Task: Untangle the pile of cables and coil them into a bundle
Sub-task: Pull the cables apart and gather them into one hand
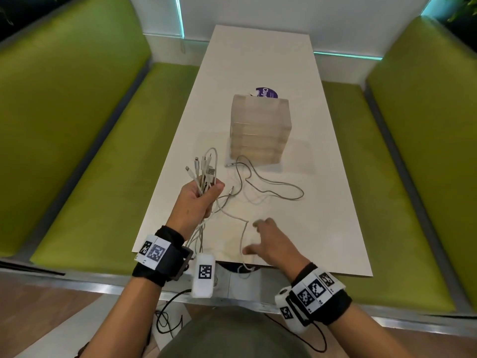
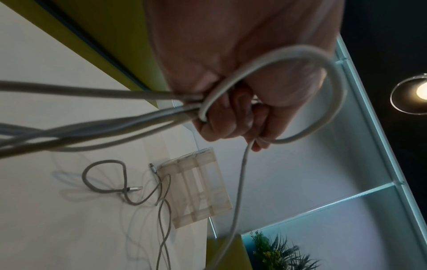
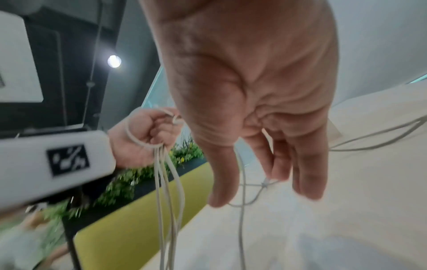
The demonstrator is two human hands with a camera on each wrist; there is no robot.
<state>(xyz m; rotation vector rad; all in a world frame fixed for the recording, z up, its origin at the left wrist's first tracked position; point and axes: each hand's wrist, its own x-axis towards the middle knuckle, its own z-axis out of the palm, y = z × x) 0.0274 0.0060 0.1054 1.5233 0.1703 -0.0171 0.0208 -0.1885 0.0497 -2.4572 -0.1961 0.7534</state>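
Observation:
My left hand [image 1: 200,200] is raised over the table's left edge and grips a bunch of white cables [image 1: 205,171], their plug ends sticking up past the fist. In the left wrist view the fingers [image 2: 231,117] curl round the strands and a white loop [image 2: 332,91] arcs over the hand. More strands hang below the fist [image 3: 168,182]. A grey braided cable [image 1: 271,187] lies loose on the table. My right hand [image 1: 268,241] hovers with straight, spread fingers [image 3: 309,173] over a thin white cable [image 1: 242,239] near the front edge, holding nothing.
A translucent box [image 1: 259,130] stands mid-table just beyond the loose cables, with a purple round label [image 1: 267,92] behind it. The white table [image 1: 322,215] runs between two green benches [image 1: 103,177]. Black wires trail on the floor below.

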